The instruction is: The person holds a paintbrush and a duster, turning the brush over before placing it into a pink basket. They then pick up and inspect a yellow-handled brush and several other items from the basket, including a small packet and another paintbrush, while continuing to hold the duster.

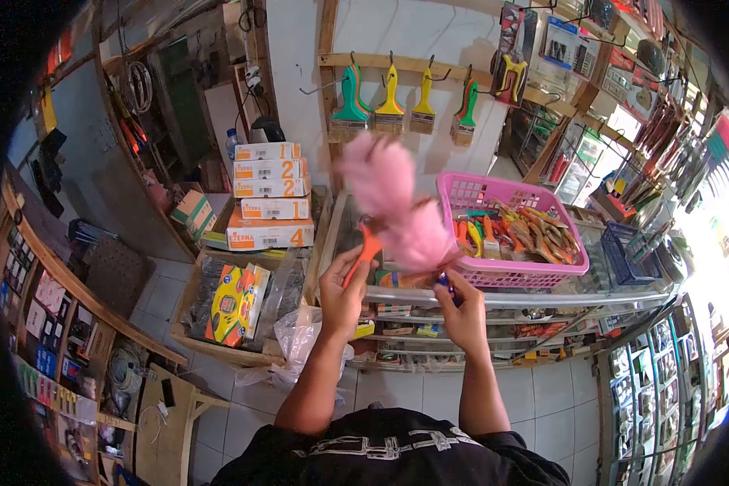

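Note:
My left hand (344, 292) is closed around an orange handle (368, 247), which looks like that of a paintbrush; its far end is hidden behind pink blur. In my right hand (463, 312) is a dark blue handle (445, 283). A fluffy pink duster (417, 231), smeared by motion, spreads above and between both hands and appears to belong to the blue handle. Just right of it, a pink basket (514, 275) on the glass counter holds several paintbrushes (535, 231), many in plastic sleeves.
Several paintbrushes (389, 101) hang from hooks on the wall rail. White and orange boxes (271, 208) are stacked at left, above a wooden bin (219, 347) with a yellow pack (233, 304). A blue basket (628, 253) stands at right. Display racks (656, 389) line the lower right.

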Demonstrator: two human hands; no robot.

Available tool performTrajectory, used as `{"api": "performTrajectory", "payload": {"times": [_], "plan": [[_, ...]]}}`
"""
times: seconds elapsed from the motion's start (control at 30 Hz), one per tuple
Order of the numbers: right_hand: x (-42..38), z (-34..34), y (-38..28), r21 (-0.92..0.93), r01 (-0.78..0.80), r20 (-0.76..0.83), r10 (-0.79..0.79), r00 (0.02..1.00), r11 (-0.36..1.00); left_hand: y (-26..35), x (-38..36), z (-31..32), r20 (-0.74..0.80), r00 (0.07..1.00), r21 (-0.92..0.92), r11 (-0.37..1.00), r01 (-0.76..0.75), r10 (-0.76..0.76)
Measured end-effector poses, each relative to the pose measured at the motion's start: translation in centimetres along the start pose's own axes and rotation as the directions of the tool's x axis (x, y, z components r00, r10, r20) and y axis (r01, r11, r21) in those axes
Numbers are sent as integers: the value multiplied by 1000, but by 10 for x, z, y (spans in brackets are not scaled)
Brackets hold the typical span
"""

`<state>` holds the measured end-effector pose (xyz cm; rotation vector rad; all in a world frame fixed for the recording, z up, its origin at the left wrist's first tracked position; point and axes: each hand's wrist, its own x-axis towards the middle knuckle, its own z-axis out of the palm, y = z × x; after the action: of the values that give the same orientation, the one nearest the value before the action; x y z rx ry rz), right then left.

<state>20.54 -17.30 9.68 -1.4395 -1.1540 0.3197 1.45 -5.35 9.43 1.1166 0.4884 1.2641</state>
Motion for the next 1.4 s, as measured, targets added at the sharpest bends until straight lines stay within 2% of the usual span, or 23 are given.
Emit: {"api": "performTrajectory", "payload": {"times": [0.03,0.07,0.1,0.13,0.23,0.3,0.43,0.53,0.57,0.67,0.7,0.73,0.8,0.83,0.9,0.97,1.0,1.1,1.23,1.27,1.33,1.37,1.4], "plan": [[5,4,6,38,13,-65,-11,998,999,4,1,-1,30,999,10,1000,26,-26],[9,6,10,75,27,-131,-17,991,997,3,3,-2,72,997,89,996,-22,15],[15,5,-1,237,-34,-139,69,988,971,0,6,-4,118,992,168,983,-69,49],[24,3,4,303,-67,-141,114,983,951,-1,6,-5,170,982,243,963,-118,77],[46,-6,6,273,-45,-182,98,978,961,17,1,-7,234,962,308,949,66,-142],[51,-15,-8,188,-24,-157,54,986,982,16,1,-10,262,949,285,953,98,-176],[48,-24,-3,369,-92,75,69,995,925,23,-1,-7,222,961,287,953,95,-163],[35,-26,4,364,-236,280,136,950,901,22,1,-7,185,983,284,957,-51,-2],[32,-17,4,449,-137,267,14,964,883,19,3,-9,173,985,220,975,-32,-6],[16,5,1,538,-120,283,-44,958,834,5,12,-9,131,991,70,997,-11,2],[10,0,5,436,-254,413,59,909,863,0,14,-1,110,994,55,998,-24,18],[6,3,7,466,-268,405,66,912,843,-1,16,4,90,995,41,998,-36,32],[1,19,11,527,-291,384,82,920,799,3,20,8,268,963,78,997,22,-42],[0,33,9,618,-209,271,44,962,757,9,18,13,340,938,107,994,38,-73],[-3,31,1,629,-246,241,115,964,738,11,15,18,462,880,121,991,60,-110],[-3,33,-12,678,-223,165,150,975,700,1,2,16,467,869,208,976,70,-163],[-3,34,-8,650,-209,129,165,978,731,-3,-2,17,467,864,251,965,74,-187],[-4,38,6,554,-183,16,209,978,812,-13,-2,17,417,888,91,981,170,-192],[-14,-1,14,40,-153,191,143,971,987,-8,5,3,348,921,-16,981,194,-177],[-15,-16,10,-80,-21,296,44,954,997,-9,7,-6,354,924,22,989,144,-142],[-19,-34,11,-83,30,384,4,923,996,-7,9,-16,360,930,92,995,39,-70],[-23,-31,27,39,-56,291,42,956,998,-1,7,-12,350,934,84,996,42,-69],[-26,-32,21,-51,-98,155,105,982,994,-4,12,-12,349,937,122,992,-22,-22]]}}
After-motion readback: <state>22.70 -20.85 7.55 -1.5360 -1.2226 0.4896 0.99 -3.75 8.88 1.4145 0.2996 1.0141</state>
